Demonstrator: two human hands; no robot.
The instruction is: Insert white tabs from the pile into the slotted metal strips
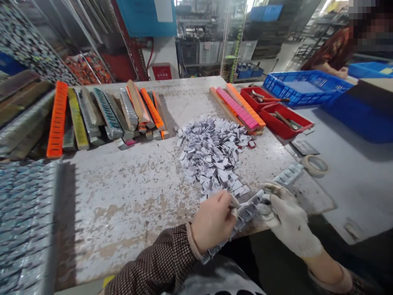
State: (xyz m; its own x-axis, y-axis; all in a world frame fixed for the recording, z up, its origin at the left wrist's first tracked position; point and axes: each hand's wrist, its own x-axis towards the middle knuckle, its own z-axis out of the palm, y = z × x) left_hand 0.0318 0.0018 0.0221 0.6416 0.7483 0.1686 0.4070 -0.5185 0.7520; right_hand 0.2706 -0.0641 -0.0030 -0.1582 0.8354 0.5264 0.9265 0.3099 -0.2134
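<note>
A grey slotted strip (245, 215) lies diagonally at the table's front edge, between my two hands. My left hand (215, 221) is closed over the strip, its fingers curled down and white coverings on some fingertips. Whether it also pinches a small piece cannot be seen. In a white glove, my right hand (290, 219) has its fingers wrapped round the strip farther up. Beyond that hand a pale segmented length (288, 174) shows; I cannot tell if it belongs to the same strip. Just past my left hand spreads a heap of small grey-white flat pieces (211, 151).
Orange (57, 119), yellow and grey bars line the back left. A rack of grey strips (27, 221) stands at left. Pink and orange bars (236, 107), red bins (285, 121), a tape roll (315, 165) and a blue crate (307, 88) are at right, near another person (331, 53).
</note>
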